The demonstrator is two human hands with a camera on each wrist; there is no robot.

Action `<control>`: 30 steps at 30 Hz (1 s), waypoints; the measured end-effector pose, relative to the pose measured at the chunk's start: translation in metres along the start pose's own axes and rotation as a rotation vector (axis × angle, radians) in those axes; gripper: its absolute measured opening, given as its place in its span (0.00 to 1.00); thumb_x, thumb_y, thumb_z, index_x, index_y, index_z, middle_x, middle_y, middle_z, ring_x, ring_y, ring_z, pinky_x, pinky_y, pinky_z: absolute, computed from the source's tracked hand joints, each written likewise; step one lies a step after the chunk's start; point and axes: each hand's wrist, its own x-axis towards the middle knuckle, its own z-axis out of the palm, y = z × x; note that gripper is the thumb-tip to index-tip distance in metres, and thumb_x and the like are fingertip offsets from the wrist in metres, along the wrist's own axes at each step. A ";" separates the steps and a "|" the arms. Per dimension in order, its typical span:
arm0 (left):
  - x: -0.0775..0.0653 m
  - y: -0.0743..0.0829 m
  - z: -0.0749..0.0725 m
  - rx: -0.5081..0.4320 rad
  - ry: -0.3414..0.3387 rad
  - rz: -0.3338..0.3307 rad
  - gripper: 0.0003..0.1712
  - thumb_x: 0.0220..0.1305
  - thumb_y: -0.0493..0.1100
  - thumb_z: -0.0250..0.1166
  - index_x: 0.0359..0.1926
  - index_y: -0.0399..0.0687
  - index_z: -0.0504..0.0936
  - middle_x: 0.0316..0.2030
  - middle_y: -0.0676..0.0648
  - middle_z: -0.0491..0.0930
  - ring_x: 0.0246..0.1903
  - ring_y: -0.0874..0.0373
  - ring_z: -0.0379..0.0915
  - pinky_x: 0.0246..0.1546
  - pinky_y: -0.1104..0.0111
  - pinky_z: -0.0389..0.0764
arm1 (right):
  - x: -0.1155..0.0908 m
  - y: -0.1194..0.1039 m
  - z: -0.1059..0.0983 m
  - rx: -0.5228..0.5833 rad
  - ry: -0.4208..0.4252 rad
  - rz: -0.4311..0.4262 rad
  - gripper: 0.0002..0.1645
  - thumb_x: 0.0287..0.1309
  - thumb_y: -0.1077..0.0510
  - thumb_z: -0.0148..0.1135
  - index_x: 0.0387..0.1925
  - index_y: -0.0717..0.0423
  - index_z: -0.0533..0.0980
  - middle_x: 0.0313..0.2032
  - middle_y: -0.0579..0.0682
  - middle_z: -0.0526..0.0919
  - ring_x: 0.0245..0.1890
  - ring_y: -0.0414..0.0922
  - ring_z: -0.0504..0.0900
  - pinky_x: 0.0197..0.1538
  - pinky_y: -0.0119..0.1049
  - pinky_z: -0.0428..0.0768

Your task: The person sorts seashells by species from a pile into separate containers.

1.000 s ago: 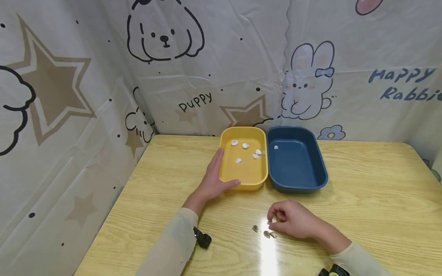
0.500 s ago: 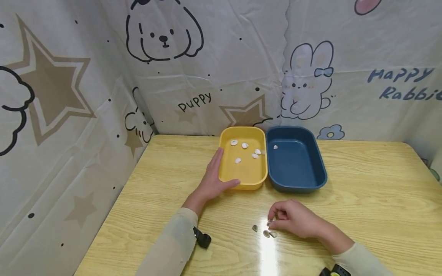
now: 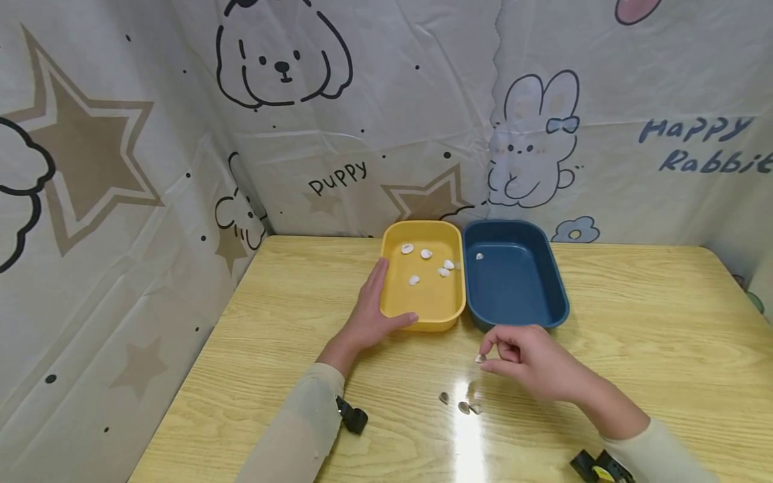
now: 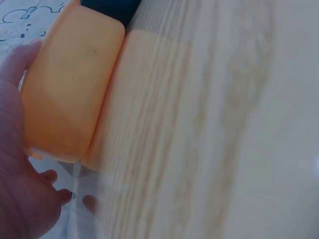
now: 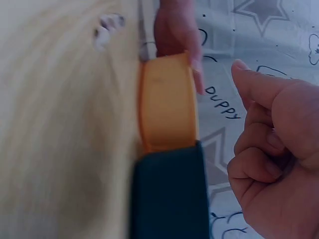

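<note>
**Yellow rectangular plastic bin [image 3: 423, 302] at centre frame, small pale shell [image 3: 480, 359] in a fingertip pinch**

Thumb and index finger of a person's right hand [image 3: 534, 362], lower right of centre, close on the shell, the other fingers curled toward the palm, above a wood-grain table [image 3: 290, 295] and just below a navy-blue rectangular plastic bin [image 3: 513, 288] in the frame. The left hand [image 3: 368, 318] lies spread, fingers straight along the yellow bin's left wall, thumb over its near rim.

The pinch looks slight: a shell caught only at the fingertips could slip and drop toward the small brownish-grey shells [image 3: 464, 407] at lower centre. The navy-blue bin, with no hand on it, might be shunted if the knuckles catch its near rim; whether they touch it cannot be told. Too much thumb pressure could tip the yellow bin and scatter the small white shells [image 3: 443, 272] inside.

The pinched shell's exposed edge faces frame left; fingertips hide too much to read its long axis. Both bins run lengthwise up the frame, side by side.
</note>
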 end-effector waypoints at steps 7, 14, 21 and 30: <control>0.000 0.000 0.000 0.000 -0.005 -0.017 0.69 0.51 0.61 0.76 0.80 0.64 0.36 0.78 0.63 0.34 0.75 0.58 0.32 0.71 0.53 0.45 | 0.015 -0.006 -0.016 -0.033 0.102 -0.038 0.10 0.58 0.61 0.72 0.36 0.45 0.79 0.18 0.33 0.60 0.17 0.32 0.57 0.22 0.30 0.64; 0.000 0.000 0.000 0.006 -0.012 -0.034 0.69 0.52 0.61 0.76 0.79 0.71 0.34 0.77 0.65 0.33 0.75 0.60 0.32 0.72 0.55 0.44 | 0.034 -0.001 -0.029 -0.086 0.216 -0.009 0.09 0.57 0.64 0.73 0.36 0.51 0.79 0.17 0.36 0.60 0.15 0.37 0.59 0.22 0.33 0.62; 0.001 0.000 0.000 0.002 -0.009 -0.031 0.69 0.51 0.62 0.76 0.80 0.63 0.36 0.77 0.64 0.34 0.75 0.59 0.32 0.71 0.53 0.46 | 0.058 0.021 -0.043 -0.157 0.296 0.052 0.06 0.60 0.61 0.71 0.36 0.54 0.80 0.17 0.41 0.60 0.15 0.42 0.60 0.23 0.35 0.62; 0.000 0.000 -0.001 0.001 -0.017 -0.039 0.69 0.52 0.61 0.76 0.79 0.73 0.34 0.77 0.67 0.32 0.75 0.62 0.31 0.71 0.56 0.44 | 0.087 0.049 -0.048 -0.224 0.303 0.188 0.09 0.62 0.54 0.70 0.39 0.54 0.80 0.18 0.46 0.63 0.18 0.47 0.64 0.25 0.38 0.63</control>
